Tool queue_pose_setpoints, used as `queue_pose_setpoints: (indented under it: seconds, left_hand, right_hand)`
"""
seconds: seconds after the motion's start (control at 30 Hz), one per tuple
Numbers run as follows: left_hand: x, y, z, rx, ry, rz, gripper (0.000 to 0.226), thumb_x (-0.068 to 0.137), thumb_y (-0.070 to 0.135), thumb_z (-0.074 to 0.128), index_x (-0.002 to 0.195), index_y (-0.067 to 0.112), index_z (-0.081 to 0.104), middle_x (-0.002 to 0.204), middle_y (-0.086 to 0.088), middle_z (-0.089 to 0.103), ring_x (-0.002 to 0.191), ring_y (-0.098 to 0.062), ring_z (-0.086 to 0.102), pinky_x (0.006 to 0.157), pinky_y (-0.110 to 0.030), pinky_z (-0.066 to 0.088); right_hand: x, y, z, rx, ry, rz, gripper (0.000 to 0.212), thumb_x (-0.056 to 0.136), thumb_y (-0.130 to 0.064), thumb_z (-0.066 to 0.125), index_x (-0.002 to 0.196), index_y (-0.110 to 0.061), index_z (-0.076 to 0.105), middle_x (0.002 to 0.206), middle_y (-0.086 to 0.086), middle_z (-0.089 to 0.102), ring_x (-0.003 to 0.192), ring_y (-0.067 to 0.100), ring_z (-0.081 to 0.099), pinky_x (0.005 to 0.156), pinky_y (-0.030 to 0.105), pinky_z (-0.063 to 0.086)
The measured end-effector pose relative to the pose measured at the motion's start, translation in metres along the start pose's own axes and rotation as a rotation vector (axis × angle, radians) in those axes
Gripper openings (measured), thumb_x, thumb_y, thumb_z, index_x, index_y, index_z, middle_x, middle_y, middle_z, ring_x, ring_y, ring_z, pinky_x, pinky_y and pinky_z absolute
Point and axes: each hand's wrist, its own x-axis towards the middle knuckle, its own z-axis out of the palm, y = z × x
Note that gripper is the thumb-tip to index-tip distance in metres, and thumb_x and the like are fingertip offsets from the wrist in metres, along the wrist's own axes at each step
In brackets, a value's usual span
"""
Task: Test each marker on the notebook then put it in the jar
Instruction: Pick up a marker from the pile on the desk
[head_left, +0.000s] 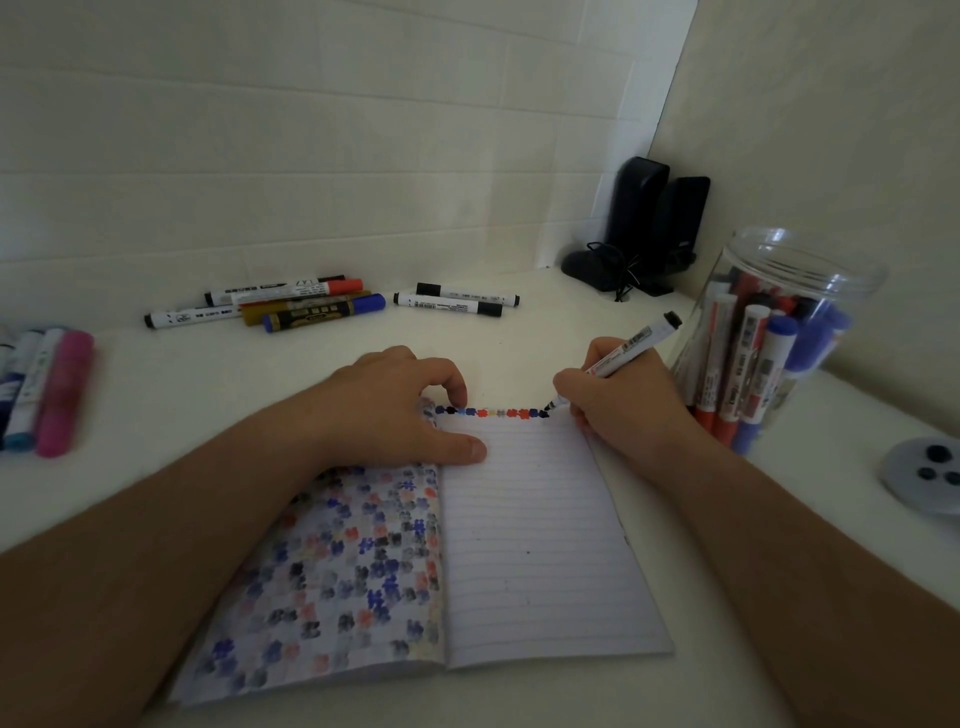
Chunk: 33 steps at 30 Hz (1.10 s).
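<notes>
An open lined notebook (530, 545) lies on the white desk; its left page is covered in coloured blots and a row of blots runs along the top of the right page. My right hand (623, 400) grips a white marker (631, 345) with its black tip touching the end of that row. My left hand (405, 410) presses on the notebook's top near the spine, thumb flat on the page and fingers curled. A clear jar (789, 270) holding several markers stands to the right of my right hand.
Several loose markers (291, 304) lie at the back left and two more markers (457, 300) at back centre. More markers, one pink (65, 392), lie at the left edge. Black speakers (654, 223) and a cable fill the back corner. A grey round object (924, 475) sits far right.
</notes>
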Motion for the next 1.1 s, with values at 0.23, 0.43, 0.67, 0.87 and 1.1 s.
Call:
queue_pose_setpoints:
  seconds: [0.23,0.43,0.67,0.87,1.1]
  left_hand:
    - [-0.002,0.000,0.000,-0.006,-0.005,0.003,0.062,0.064,0.087,0.062,0.115,0.055,0.051,0.111,0.016,0.045,0.105,-0.010,0.049,0.096,-0.039,0.047]
    - [-0.001,-0.002,0.006,-0.199,0.217,0.121,0.044,0.104,0.027,0.053,0.139,0.043,0.033,0.109,0.014,0.058,0.091,-0.006,0.059,0.081,-0.025,0.048]
    - [-0.004,0.009,-0.001,-0.483,0.426,0.185,0.036,0.091,0.019,0.076,0.107,0.033,0.047,0.109,0.016,0.070,0.096,0.000,0.068,0.083,-0.020,0.053]
    - [-0.009,0.013,-0.003,-0.403,0.484,0.221,0.033,0.084,0.026,0.083,0.098,0.034,0.054,0.095,0.011,0.072,0.088,-0.003,0.068,0.078,-0.017,0.053]
    - [-0.009,0.014,-0.001,-0.361,0.488,0.256,0.031,0.082,0.025,0.085,0.097,0.033,0.059,0.093,0.014,0.071,0.087,-0.002,0.067,0.081,-0.024,0.056]
  right_hand:
    - [0.000,-0.003,0.002,-0.062,-0.026,0.005,0.027,0.080,-0.011,0.069,0.069,-0.013,0.045,0.060,0.009,0.052,0.046,0.011,0.049,0.045,0.019,0.042]
    - [-0.006,-0.008,-0.002,0.084,0.031,-0.082,0.029,0.085,-0.015,0.079,0.076,-0.014,0.052,0.057,-0.006,0.051,0.049,0.008,0.041,0.044,0.022,0.037]
    - [-0.020,-0.035,-0.009,0.795,-0.288,0.048,0.014,0.099,-0.012,0.056,0.096,-0.011,0.071,0.076,0.009,0.064,0.062,0.016,0.051,0.047,0.022,0.042]
    - [-0.020,-0.034,-0.009,0.851,-0.403,0.141,0.043,0.085,-0.029,0.045,0.103,-0.006,0.077,0.086,0.015,0.072,0.065,0.019,0.053,0.048,0.023,0.039]
    - [-0.020,-0.032,-0.007,0.749,-0.380,0.131,0.042,0.099,-0.019,0.034,0.102,-0.007,0.074,0.087,0.017,0.072,0.064,0.020,0.053,0.048,0.024,0.041]
